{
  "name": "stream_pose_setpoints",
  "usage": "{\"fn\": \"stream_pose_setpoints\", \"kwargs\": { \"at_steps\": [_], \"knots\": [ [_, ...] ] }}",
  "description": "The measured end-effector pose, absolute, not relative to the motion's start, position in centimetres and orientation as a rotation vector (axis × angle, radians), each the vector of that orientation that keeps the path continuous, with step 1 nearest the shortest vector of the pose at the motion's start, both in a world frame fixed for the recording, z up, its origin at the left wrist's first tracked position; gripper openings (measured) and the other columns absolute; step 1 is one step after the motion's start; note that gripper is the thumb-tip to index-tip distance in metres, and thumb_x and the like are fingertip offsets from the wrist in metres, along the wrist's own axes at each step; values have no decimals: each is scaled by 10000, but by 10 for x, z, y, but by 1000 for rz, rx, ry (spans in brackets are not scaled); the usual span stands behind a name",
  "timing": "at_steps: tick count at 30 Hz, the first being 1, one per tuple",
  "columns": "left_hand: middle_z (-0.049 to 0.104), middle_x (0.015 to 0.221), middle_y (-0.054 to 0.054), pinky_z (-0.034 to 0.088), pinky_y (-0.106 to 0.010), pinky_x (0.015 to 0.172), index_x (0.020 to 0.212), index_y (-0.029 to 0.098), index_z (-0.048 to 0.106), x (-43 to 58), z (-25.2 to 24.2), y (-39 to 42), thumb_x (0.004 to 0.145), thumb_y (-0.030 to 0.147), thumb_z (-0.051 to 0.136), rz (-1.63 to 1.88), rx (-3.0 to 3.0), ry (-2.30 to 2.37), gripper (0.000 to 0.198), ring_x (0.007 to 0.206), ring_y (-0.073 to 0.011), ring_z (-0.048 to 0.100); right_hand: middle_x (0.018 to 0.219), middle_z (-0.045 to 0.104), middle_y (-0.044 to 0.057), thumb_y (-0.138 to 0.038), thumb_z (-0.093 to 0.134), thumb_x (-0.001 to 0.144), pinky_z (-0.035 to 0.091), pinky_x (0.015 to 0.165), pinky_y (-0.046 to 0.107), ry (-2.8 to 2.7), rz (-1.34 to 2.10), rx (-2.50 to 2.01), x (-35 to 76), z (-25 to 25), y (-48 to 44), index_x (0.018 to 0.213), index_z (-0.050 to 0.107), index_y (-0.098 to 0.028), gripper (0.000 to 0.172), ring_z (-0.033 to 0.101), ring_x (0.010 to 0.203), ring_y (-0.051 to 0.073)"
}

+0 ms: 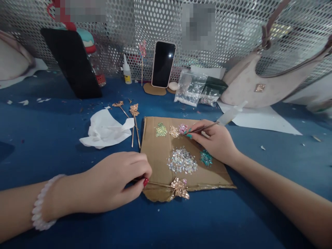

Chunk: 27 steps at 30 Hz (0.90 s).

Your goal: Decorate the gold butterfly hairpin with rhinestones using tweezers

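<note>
Right at the near edge of the cardboard sheet (155, 155), here's the gold butterfly (180, 188), its wings overhanging the blue table (103, 228) and a pink fleck showing on one of them. Its thin stem points left, and at the cardboard's near-left corner the left hand (116, 183) has it pinched between thumb and fingers, a pale beaded bracelet (37, 207) round the wrist.

Up onto the middle of the cardboard: a broad heap of silver flakes (183, 160), with teal flakes (206, 158) towards its right side. Over that right side comes the right hand (218, 141), teal nails closed on a slim tool (201, 129), its tip just beside the pink flakes (183, 128) on the cardboard's far half. A pale bottle (230, 113) juts out behind those knuckles; whether it's gripped, I can't tell. Gold flakes (174, 131) and green flakes (161, 129) complete that far row.

Left of the cardboard, crumpled white paper (105, 129) and more gold ornaments (134, 110) on stems. Beyond it, a plastic bag (189, 88), a propped phone (164, 64), a yellow-labelled bottle (127, 73); off to its far right, a pale handbag (246, 79).
</note>
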<state>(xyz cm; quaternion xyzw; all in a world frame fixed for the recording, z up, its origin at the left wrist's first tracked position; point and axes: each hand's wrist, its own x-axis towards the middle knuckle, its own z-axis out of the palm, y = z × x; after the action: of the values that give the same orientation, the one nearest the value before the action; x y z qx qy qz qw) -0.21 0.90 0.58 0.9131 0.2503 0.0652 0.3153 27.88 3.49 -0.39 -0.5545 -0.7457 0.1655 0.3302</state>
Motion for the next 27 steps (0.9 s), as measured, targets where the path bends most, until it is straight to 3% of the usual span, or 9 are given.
{"fn": "stream_pose_setpoints", "kwargs": {
  "at_steps": [27],
  "knots": [
    [504,731,13,315,-234,559,755,184,460,-1,10,8,799,96,425,216,2401,644,104,622,-112,442,813,673,28,-252,579,771,522,579,318,-1947,382,-1446,279,-4,34,773,605,-230,34,629,670,171]
  ]
}}
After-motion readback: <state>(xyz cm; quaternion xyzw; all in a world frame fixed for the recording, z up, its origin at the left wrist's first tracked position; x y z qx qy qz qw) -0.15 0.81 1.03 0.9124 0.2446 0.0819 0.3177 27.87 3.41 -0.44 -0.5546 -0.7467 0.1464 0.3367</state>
